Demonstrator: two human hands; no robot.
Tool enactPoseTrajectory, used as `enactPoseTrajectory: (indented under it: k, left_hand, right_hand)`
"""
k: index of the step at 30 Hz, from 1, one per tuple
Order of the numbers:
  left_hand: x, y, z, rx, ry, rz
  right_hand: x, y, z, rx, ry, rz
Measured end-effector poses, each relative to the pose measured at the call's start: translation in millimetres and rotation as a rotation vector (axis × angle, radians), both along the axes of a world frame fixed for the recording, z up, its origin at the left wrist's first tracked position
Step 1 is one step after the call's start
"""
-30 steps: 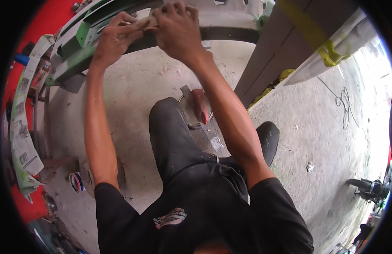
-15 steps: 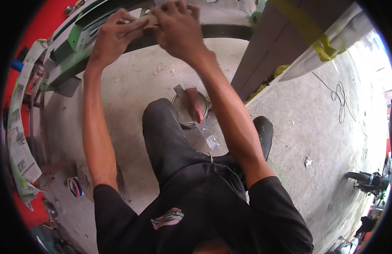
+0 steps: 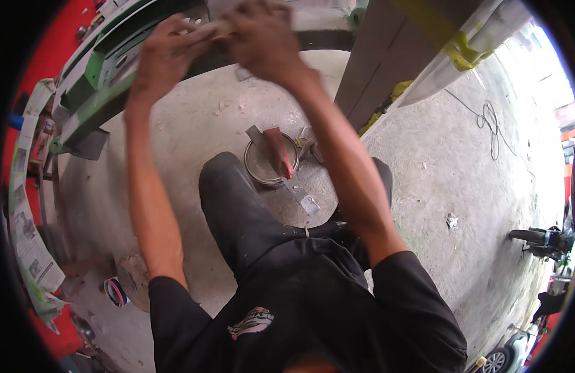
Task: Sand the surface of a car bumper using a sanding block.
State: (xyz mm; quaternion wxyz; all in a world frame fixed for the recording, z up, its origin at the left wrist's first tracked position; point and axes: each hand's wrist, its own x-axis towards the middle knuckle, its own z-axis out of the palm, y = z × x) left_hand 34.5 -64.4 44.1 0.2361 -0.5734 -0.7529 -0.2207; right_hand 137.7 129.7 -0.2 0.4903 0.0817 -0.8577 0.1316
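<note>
Both hands are raised at the top of the view, against a green and grey metal body frame [image 3: 92,112]. My left hand [image 3: 163,56] has its fingers bent around the end of a small pale piece, too smeared to name. Closed over the same piece from the other side is my right hand [image 3: 259,40], its knuckles up. Motion blurs both hands. Between my knees on the floor stands a round metal tin [image 3: 251,166]. Across its top lie a red-handled tool [image 3: 277,153] and a flat metal strip [image 3: 298,192].
A large brown-grey panel [image 3: 377,74] edged with yellow tape [image 3: 464,53] slopes down at the right. Newspaper masking [image 3: 32,230] hangs at the left. On the floor are a cord [image 3: 491,127], a crumpled scrap [image 3: 451,221] and a tape-like roll [image 3: 116,292]. A motorcycle [image 3: 542,242] stands far right.
My hands have stayed together at the metal frame and are more blurred now. The whole view has shifted a little, and more of the floor behind the tin shows.
</note>
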Motion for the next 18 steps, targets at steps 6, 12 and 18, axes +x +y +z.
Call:
enactPoseTrajectory:
  k: [6,12,18]
  left_hand:
    - [7,45,3,0.104,0.190,-0.163]
    - [-15,4,3,0.068,-0.107,-0.086]
    - [15,61,1,0.141,-0.012,-0.122]
  right_hand:
    - [26,29,12,-0.008,-0.067,-0.097]
    - [-19,-17,-7,0.008,0.022,-0.157]
    - [26,39,13,0.010,-0.112,-0.219]
